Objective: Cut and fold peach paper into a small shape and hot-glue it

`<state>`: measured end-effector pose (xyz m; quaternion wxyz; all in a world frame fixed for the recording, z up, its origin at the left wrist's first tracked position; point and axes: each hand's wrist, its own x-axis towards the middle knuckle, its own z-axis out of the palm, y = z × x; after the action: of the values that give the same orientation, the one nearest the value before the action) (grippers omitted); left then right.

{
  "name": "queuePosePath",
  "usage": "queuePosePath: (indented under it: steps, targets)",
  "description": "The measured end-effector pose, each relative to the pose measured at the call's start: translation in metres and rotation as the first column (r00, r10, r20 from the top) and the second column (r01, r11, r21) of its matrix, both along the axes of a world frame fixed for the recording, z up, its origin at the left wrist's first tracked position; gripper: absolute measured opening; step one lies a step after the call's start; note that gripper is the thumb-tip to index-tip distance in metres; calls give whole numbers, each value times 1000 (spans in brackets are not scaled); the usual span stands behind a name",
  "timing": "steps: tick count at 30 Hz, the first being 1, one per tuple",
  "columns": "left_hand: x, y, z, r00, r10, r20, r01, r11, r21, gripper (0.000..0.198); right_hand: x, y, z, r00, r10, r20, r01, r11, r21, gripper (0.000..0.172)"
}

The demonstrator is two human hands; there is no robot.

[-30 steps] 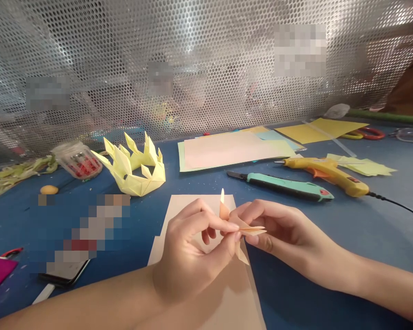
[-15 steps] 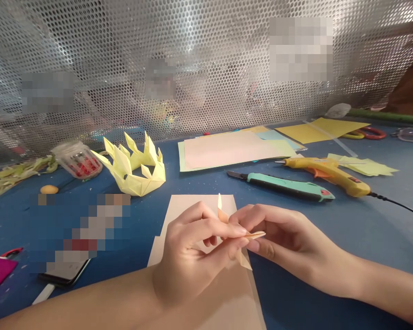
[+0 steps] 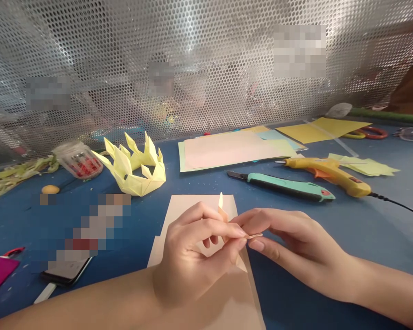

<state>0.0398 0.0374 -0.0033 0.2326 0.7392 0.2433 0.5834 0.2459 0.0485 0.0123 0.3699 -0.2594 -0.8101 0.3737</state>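
A small folded piece of peach paper (image 3: 222, 210) is between my two hands, with one pale point sticking up behind my left fingers. My left hand (image 3: 192, 250) pinches it between thumb and forefinger. From the other side, my right hand (image 3: 296, 250) has its thumb and fingers closed around the paper's flat end; much of the fold is hidden by the fingers. Below the hands lie peach paper sheets (image 3: 181, 211) on the blue table. Beyond my left hand stands a yellow folded-paper crown (image 3: 141, 178) with pointed tips.
A green utility knife (image 3: 289, 185) and a yellow glue gun (image 3: 326, 176) with a black cord lie at the right. Paper sheets (image 3: 223, 149) are stacked behind. At the left are a clear jar (image 3: 79, 160) and a phone (image 3: 67, 270). A perforated metal screen (image 3: 206, 59) rises behind.
My right hand has shifted slightly lower, its fingers straighter over the paper's end. The folded paper has tilted, so less of its end shows. The left hand stays nearly in place.
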Motion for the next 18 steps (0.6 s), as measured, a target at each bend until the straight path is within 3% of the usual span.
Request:
queuePosePath:
  steps: [4, 7, 18]
  targets:
    - [1, 1, -2, 1000, -9, 14, 9, 999, -33, 14, 1, -1, 0, 998, -69, -10, 69, 972, 223, 14]
    - [2, 1, -2, 999, -34, 19, 35, 999, -39, 14, 0, -2, 1, 995, -96, -12, 95, 948, 303, 17]
    - [2, 3, -2, 996, -85, 8, 86, 992, -98, 10, 0, -3, 7, 996, -92, -1, 87, 942, 325, 18]
